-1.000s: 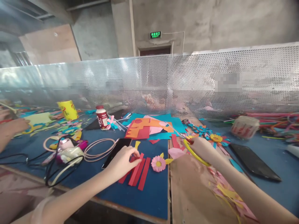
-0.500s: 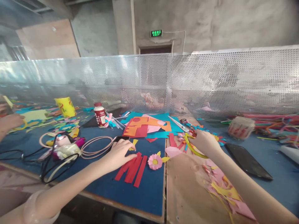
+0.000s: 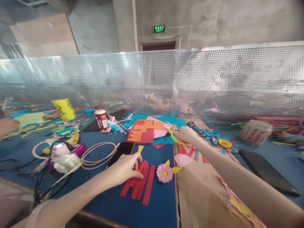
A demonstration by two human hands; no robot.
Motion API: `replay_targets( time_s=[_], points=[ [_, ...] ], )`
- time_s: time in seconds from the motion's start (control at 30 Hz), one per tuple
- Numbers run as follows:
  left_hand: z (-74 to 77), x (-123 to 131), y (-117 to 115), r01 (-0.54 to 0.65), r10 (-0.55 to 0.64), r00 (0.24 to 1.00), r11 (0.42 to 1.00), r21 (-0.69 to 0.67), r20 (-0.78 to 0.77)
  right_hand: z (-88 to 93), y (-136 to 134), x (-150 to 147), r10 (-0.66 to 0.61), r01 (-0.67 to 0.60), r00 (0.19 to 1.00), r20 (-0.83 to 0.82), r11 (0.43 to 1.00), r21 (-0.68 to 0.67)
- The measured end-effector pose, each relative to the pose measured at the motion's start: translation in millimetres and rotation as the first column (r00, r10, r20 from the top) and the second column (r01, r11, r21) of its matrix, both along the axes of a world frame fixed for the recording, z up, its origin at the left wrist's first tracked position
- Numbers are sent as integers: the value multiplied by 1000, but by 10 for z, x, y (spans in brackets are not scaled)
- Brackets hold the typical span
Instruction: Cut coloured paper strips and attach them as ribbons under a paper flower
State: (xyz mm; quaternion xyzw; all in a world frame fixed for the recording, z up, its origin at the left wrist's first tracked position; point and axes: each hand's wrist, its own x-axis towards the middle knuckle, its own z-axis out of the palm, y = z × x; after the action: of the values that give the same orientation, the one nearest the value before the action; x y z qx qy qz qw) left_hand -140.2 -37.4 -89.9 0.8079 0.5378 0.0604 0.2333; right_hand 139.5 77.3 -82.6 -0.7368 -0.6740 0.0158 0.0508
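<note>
My left hand (image 3: 124,167) rests with curled fingers on several red paper strips (image 3: 139,183) lying on the blue mat (image 3: 156,202). My right hand (image 3: 186,134) reaches far forward and grips scissors with yellow handles (image 3: 174,134), their blades over the stack of orange, red and teal paper sheets (image 3: 149,129). A pink paper flower (image 3: 163,172) with a yellow centre lies between my two arms. A black phone (image 3: 121,152) lies just beyond my left hand.
A small bottle (image 3: 101,118) and a yellow cup (image 3: 64,109) stand at the back left. Hoops and cables (image 3: 95,152) lie left. A second phone (image 3: 267,172) and paper flowers (image 3: 223,144) lie right. A perforated metal screen (image 3: 166,82) closes the far side. Another person's hand (image 3: 7,126) shows far left.
My right hand has moved forward and left with the scissors, from the cardboard area to the paper stack. My left hand has stayed on the red strips.
</note>
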Motion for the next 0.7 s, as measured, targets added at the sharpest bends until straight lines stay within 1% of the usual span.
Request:
replay_targets(
  time_s=[0.13,0.23,0.33,0.4,0.47,0.5,0.57,0.6,0.63,0.7],
  points=[
    [-84,-10,14,-46,53,991,997,-63,122,-56,152,-150,-37,37,999,4,999,-14],
    [-117,-20,10,-74,87,982,994,-78,169,-120,182,-181,-12,13,999,31,999,-47],
    [-83,-42,15,-88,95,982,995,-54,160,-121,150,-205,34,-30,997,74,998,-61],
    [-33,-60,45,-89,88,992,996,5,94,-48,79,-232,73,-68,992,106,997,-47],
    [2,-79,104,-71,72,997,987,145,-5,82,-57,-256,128,-128,981,146,992,-8],
    [4,-89,142,-43,59,996,971,236,-63,158,-155,-259,159,-165,973,169,986,20],
    [-32,-106,217,41,36,982,918,394,-186,293,-417,-231,232,-255,949,216,963,86],
    [-65,-111,246,92,18,970,896,434,-243,338,-577,-196,255,-285,939,230,952,109],
    [-101,-112,264,138,-2,957,885,446,-291,358,-752,-146,291,-326,925,246,938,118],
    [-166,-94,268,215,-57,932,884,416,-359,322,-1132,-11,389,-434,886,252,887,156]
  ],
)
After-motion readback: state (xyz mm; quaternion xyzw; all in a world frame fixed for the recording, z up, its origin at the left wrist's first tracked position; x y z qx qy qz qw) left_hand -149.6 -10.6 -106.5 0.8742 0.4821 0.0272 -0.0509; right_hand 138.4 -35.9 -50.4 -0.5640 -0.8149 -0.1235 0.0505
